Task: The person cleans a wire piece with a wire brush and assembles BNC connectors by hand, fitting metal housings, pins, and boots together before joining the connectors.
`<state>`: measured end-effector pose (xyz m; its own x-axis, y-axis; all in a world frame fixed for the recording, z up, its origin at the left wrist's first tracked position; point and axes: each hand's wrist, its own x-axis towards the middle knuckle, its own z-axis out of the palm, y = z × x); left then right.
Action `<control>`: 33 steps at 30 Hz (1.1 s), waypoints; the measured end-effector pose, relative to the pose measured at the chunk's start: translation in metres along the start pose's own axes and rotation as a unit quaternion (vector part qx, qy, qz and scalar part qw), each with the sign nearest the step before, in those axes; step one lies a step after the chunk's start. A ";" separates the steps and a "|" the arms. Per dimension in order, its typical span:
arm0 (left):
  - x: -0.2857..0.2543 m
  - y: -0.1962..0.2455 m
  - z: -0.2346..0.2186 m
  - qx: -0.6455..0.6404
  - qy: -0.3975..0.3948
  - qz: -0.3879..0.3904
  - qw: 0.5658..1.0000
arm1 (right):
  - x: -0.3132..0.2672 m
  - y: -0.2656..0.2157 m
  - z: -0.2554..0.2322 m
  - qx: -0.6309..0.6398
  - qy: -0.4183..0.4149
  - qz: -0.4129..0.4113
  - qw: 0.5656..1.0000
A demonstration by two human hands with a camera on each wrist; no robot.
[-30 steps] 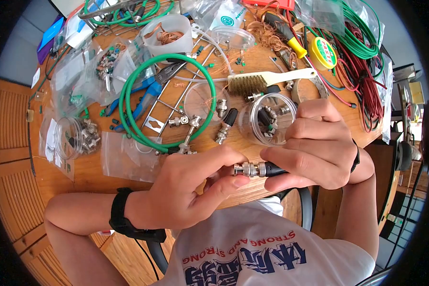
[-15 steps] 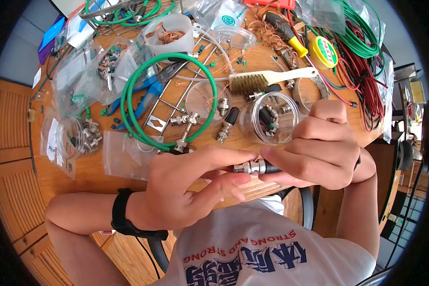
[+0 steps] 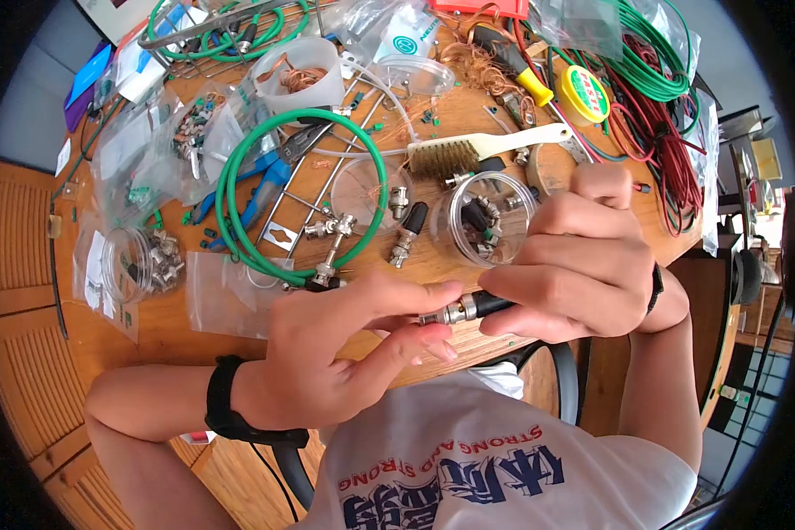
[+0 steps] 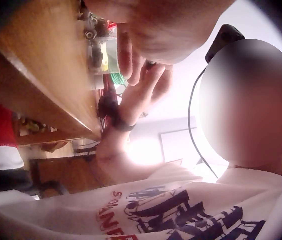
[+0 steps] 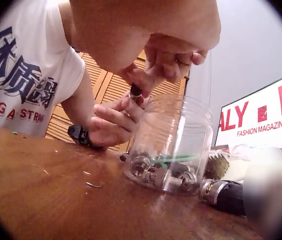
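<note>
**Both hands on one connector, held over the tabletop's near edge**

Pinched from both ends: a metal connector (image 3: pixel 458 310) with a black boot, caught between left hand (image 3: pixel 331 353) and right hand (image 3: pixel 574 269), clear of the tabletop (image 3: pixel 163 322) and just above its near edge.

Far left: a clear tub (image 3: pixel 137 262) of metal fittings on its side, beside flat plastic bags. Next, blue-handled pliers (image 3: pixel 265 177) inside a green cable loop (image 3: pixel 296 190), with a metal T-adapter (image 3: pixel 331 234) at the loop's lower part.

Centre: left thumb and forefinger curled on the silver tip, remaining fingers loosely bent beneath it. Long axis of the connector roughly left to right, slightly tilted, silver end toward the left hand, black boot running into the right fist. Both hands touching it; the right one wrapped around far more of its length, so judged the holder, the left judged the one working the tip.

Right of centre: a clear jar (image 3: pixel 484 218) with spare connectors, just behind the right knuckles; in the right wrist view the same jar (image 5: pixel 170 145) upright on the wood. Beyond, a wire brush (image 3: pixel 477 150), and red and green wire (image 3: pixel 671 115) at the far right.
</note>
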<state>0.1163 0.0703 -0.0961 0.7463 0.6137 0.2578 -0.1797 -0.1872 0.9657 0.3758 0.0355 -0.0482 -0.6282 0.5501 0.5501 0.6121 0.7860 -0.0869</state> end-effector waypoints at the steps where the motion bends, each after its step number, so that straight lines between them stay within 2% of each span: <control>1: 0.001 0.002 -0.002 0.033 -0.016 0.026 0.999 | 0.000 0.000 0.000 0.023 -0.003 0.010 1.000; 2: 0.001 0.002 -0.002 0.067 -0.031 0.053 0.996 | 0.000 0.001 -0.002 0.021 -0.004 0.010 1.000; 4: 0.001 0.002 -0.001 0.055 -0.027 0.047 0.997 | 0.004 0.001 -0.008 0.072 -0.027 0.031 0.997; 6: 0.001 0.001 0.000 0.044 -0.023 0.043 0.998 | 0.009 0.005 -0.020 0.068 -0.034 0.058 0.995; 8: -0.001 0.000 0.001 0.029 -0.029 0.002 0.999 | 0.013 0.011 -0.028 0.061 -0.041 0.084 0.994; 10: 0.000 0.000 0.001 0.040 -0.045 -0.014 0.998 | 0.016 0.017 -0.033 -0.002 -0.038 0.156 0.987; 11: 0.000 -0.001 0.001 0.054 -0.062 -0.032 0.996 | 0.015 0.021 -0.032 -0.004 -0.039 0.153 0.987; 13: 0.002 -0.002 0.003 0.042 -0.063 -0.044 0.996 | 0.008 0.029 -0.023 0.065 -0.045 0.211 0.974; 14: 0.002 -0.003 0.004 0.031 -0.066 -0.056 0.996 | 0.011 0.030 -0.024 0.064 -0.045 0.209 0.975; 17: 0.001 -0.007 0.007 0.008 -0.055 -0.066 0.996 | 0.028 0.026 -0.034 0.070 -0.166 0.197 0.964; 18: 0.002 -0.006 0.006 0.007 -0.056 -0.064 0.996 | 0.032 0.025 -0.032 0.068 -0.166 0.197 0.964; 20: 0.004 0.000 0.005 -0.006 -0.078 -0.202 0.976 | 0.040 0.021 -0.028 0.005 -0.235 0.178 0.956; 22: 0.001 -0.005 0.007 -0.018 -0.064 -0.188 0.980 | 0.047 0.016 -0.020 -0.024 -0.248 0.197 0.948; 24: 0.000 -0.006 0.004 -0.012 -0.058 -0.181 0.982 | 0.052 0.014 -0.012 -0.103 -0.273 0.179 0.940; 25: 0.001 -0.005 0.004 -0.012 -0.058 -0.180 0.982 | 0.051 0.014 -0.009 -0.104 -0.272 0.178 0.940; 27: 0.001 -0.003 0.004 -0.021 -0.058 -0.205 0.977 | 0.049 0.014 -0.003 -0.148 -0.268 0.169 0.937; 33: 0.002 -0.005 0.003 -0.014 -0.064 -0.194 0.979 | 0.051 0.011 0.003 -0.185 -0.288 0.165 0.925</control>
<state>0.1208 0.0706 -0.1005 0.8356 0.5332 -0.1322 0.1163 0.0636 0.9912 0.3489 0.0733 -0.0236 -0.4636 0.8861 0.0023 0.8721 0.4558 0.1779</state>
